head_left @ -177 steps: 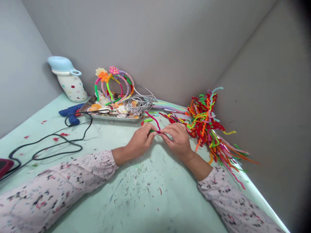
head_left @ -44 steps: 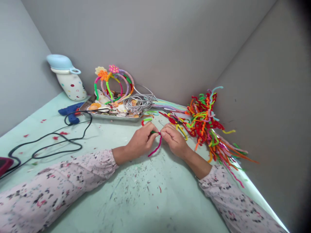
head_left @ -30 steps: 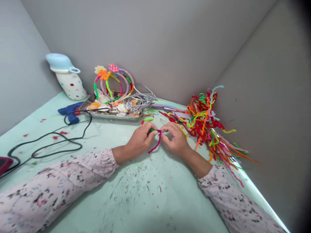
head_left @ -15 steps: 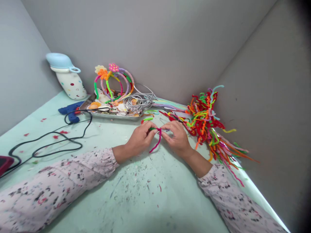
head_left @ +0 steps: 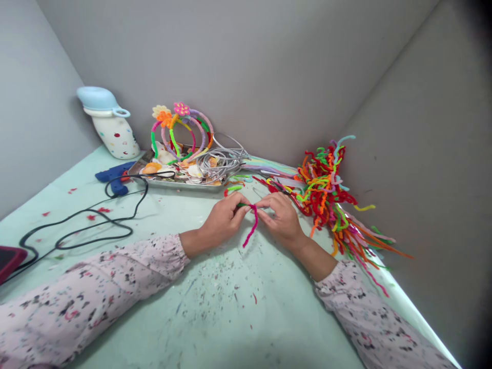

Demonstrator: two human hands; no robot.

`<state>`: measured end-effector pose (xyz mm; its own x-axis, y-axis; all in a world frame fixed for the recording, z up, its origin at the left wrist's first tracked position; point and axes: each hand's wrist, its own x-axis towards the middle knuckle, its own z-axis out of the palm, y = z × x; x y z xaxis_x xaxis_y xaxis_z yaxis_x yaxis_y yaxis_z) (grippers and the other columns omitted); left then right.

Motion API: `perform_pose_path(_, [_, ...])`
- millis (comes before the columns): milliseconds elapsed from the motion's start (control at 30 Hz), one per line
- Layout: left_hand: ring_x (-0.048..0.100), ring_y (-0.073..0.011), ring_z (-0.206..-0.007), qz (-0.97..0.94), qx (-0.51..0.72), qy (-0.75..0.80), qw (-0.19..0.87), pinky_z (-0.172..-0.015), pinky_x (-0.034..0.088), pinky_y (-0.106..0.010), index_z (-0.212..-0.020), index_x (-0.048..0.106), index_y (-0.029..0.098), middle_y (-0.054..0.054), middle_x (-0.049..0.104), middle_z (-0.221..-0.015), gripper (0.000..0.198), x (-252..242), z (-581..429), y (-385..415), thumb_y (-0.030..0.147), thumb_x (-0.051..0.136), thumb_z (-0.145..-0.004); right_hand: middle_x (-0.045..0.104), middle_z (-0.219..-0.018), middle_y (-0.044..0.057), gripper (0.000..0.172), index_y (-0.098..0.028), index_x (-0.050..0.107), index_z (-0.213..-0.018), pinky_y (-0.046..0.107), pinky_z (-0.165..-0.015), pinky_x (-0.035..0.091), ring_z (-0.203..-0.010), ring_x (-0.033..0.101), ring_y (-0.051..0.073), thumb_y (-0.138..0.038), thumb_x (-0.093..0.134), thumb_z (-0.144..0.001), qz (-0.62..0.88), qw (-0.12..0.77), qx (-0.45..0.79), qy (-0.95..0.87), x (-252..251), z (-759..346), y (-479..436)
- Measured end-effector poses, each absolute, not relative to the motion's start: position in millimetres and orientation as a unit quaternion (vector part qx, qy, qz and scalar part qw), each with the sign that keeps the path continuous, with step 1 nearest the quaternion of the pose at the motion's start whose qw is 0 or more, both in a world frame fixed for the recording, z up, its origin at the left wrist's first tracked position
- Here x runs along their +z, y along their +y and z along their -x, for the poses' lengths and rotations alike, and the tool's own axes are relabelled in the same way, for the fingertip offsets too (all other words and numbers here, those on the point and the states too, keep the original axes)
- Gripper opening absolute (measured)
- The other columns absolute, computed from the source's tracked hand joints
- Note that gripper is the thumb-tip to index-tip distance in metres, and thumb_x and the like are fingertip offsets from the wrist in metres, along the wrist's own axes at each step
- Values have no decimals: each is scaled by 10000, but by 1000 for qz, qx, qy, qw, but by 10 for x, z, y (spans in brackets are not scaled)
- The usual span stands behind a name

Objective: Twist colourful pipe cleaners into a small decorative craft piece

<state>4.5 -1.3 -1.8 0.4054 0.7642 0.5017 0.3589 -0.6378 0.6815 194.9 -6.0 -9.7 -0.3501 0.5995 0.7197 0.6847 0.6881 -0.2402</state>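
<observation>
My left hand (head_left: 222,219) and my right hand (head_left: 280,218) meet over the pale green table (head_left: 215,312). Both pinch a small piece between their fingertips. A green pipe cleaner (head_left: 242,205) shows at my left fingertips. A pink pipe cleaner (head_left: 252,225) is wound at the meeting point, and its loose end hangs down toward the table. Both hands are closed around the piece, and the part inside the fingers is hidden.
A heap of coloured pipe cleaners (head_left: 326,195) lies right of my right hand. Behind stands a metal tray (head_left: 180,182) with wrapped headbands (head_left: 180,130) and grey wire hoops (head_left: 221,161). A blue glue gun (head_left: 113,177), black cable (head_left: 88,223) and white jug (head_left: 111,125) are left.
The pink pipe cleaner's loose end pointed up and back at first; now it hangs down between my hands. My hands have stayed in place, and the view has shifted slightly.
</observation>
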Motion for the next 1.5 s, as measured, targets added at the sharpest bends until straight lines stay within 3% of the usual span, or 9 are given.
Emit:
perform_pose_path(233, [517, -133, -714, -806, 422, 343, 233, -665, 399, -262, -854, 571, 162, -14, 582, -778, 91, -24, -44, -18, 181, 490, -890, 647, -813, 29, 46, -220, 627, -853, 365, -751, 420, -803, 571, 190, -265, 622, -853, 392, 425, -37, -815, -95, -1942, -72])
perform_pose_path(667, [524, -143, -755, -816, 411, 337, 229, -680, 401, -265, -863, 566, 166, -18, 575, -806, 86, -39, -34, -13, 163, 484, -890, 633, -796, 23, 9, -229, 648, -821, 341, -739, 466, -792, 577, 173, -237, 651, -823, 386, 459, 110, -793, -92, -1938, -84])
perform_pose_path(1067, [517, -149, -757, -825, 397, 333, 227, -679, 396, -267, -865, 566, 171, -19, 566, -798, 80, -52, -30, -3, 146, 491, -876, 612, -749, 1, 97, -216, 601, -753, 321, -721, 448, -748, 565, 158, -260, 651, -824, 399, 446, 167, -783, -78, -1918, -99])
perform_pose_path(1500, [518, -141, -717, -812, 400, 361, 226, -640, 391, -263, -853, 572, 165, -9, 579, -771, 81, -33, -38, -11, 171, 495, -874, 597, -827, 13, 81, -211, 584, -845, 319, -753, 445, -817, 567, 168, -262, 641, -819, 413, 438, 148, -785, -104, -1923, -89])
